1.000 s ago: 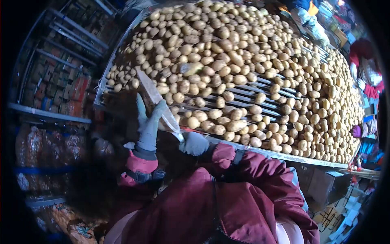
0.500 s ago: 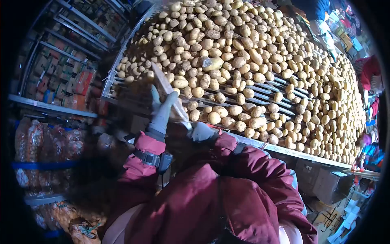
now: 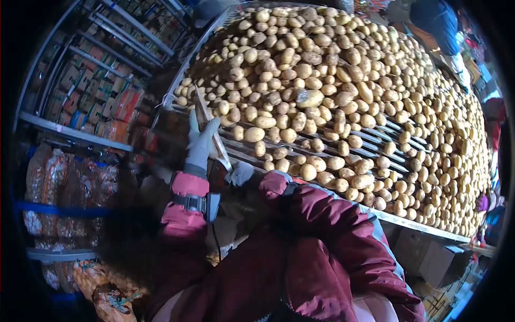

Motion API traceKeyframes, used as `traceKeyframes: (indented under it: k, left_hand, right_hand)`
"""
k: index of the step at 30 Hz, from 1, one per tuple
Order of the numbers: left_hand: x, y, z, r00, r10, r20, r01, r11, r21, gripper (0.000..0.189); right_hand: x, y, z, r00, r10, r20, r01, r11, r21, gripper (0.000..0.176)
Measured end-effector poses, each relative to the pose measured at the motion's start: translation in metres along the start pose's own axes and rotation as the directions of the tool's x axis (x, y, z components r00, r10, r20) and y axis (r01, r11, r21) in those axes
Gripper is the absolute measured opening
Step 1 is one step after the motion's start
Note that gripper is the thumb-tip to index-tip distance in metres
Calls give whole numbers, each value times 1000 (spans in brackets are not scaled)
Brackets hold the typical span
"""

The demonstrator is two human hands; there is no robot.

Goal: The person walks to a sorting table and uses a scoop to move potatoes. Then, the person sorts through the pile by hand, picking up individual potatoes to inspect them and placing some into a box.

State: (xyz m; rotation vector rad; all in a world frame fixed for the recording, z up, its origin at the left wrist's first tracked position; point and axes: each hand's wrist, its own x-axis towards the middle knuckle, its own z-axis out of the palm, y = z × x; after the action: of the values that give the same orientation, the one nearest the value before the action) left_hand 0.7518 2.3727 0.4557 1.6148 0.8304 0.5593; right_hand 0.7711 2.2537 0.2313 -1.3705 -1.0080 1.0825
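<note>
A narrow, flat wooden board (image 3: 217, 143) slants over the left end of the slatted sorting table (image 3: 241, 152), its tip among the potatoes (image 3: 263, 134). My right hand (image 3: 240, 174), in a grey glove, is closed round the board's near end. Farther up, my left hand (image 3: 201, 144), also gloved, grips its side, with thumb and finger making a V against the wood. Potatoes lie heaped just beyond and to the right of the board. Bare slats show close by my hands.
A metal rim (image 3: 407, 220) runs along the table's near side, with cardboard boxes (image 3: 424, 252) beneath it. Shelves with filled bags (image 3: 53, 188) stand at left. Another person (image 3: 437, 29) is at the far right side.
The view has shifted, so the table appears farther right and lower. Both hands and the board have moved left relative to the potatoes, baring more slats beside the board.
</note>
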Motion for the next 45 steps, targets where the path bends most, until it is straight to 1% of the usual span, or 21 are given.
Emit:
traceKeyframes:
  k: [2,7,8,9,10,11,13,17,19,24,27,29,30,31,32,35,38,39,41,43,45]
  left_hand:
    - [5,-5,-5,973,-222,-59,221,975,-30,114]
    - [-10,-28,5,998,-54,-19,55,993,106,104]
    - [-21,-19,8,911,-395,120,409,902,-135,101]
    - [-30,-15,11,699,-635,329,715,632,-300,98]
    - [-34,-17,14,706,-621,341,705,661,-256,87]
    - [-36,-25,17,704,-621,345,707,661,-252,87]
    - [-39,-58,24,803,-494,333,579,779,-240,83]
    - [-48,-110,44,928,-196,317,269,941,-206,74]
    - [-59,-101,66,940,-154,304,220,955,-197,76]
    - [-88,-74,118,938,-154,309,220,957,-191,81]
    - [-105,-58,149,930,-166,327,230,959,-168,85]
    - [-117,-45,178,922,-173,347,235,962,-142,88]
    - [-122,-38,195,910,-213,357,273,953,-127,89]
    - [-139,4,211,790,-456,409,524,849,-65,89]
    - [-136,-7,232,797,-446,408,514,855,-69,89]
    - [-108,-70,305,791,87,606,-204,971,127,79]
    - [-160,5,375,753,74,654,5,993,-117,74]
    - [-178,26,394,734,92,672,17,988,-155,73]
    - [-205,61,433,697,139,703,13,978,-206,70]
    - [-205,28,490,721,122,682,-18,987,-158,57]
    - [-227,113,473,652,-95,752,-8,991,131,52]
  right_hand:
    - [9,6,2,1000,7,2,-7,1000,28,23]
    - [-18,35,-13,996,78,-53,-73,993,94,20]
    - [-30,44,-21,992,106,-68,-95,984,151,20]
    - [-44,56,-28,985,149,-82,-123,957,261,19]
    - [-59,67,-36,971,219,-92,-162,894,418,19]
    - [-68,172,-42,982,-155,-105,142,983,-114,26]
    - [-105,63,-56,964,76,-254,-183,884,-431,29]
    - [-146,39,-73,987,128,-100,-162,809,-564,29]
    - [-170,29,-74,951,200,-237,-253,942,-222,28]
    - [-220,28,-84,873,252,-418,-311,947,-78,29]
    - [-248,-21,-101,790,508,-342,-548,836,-24,30]
    - [-268,-30,-117,842,437,-316,-473,880,-43,31]
    - [-284,-35,-122,784,521,-339,-510,851,126,33]
    - [-299,-69,-130,723,600,-343,-525,800,291,34]
    - [-314,-98,-134,726,497,-476,-412,868,277,34]
    - [-351,-44,-161,706,472,-528,-355,881,314,27]
    - [-407,-59,-188,574,628,-525,-226,738,635,25]
    - [-421,-56,-190,514,612,-600,-80,731,677,18]
    - [-454,-91,-208,425,598,-679,-138,785,604,14]
    - [-481,-93,-221,416,617,-668,-26,743,669,12]
    - [-493,-71,-229,343,539,-769,-15,822,569,13]
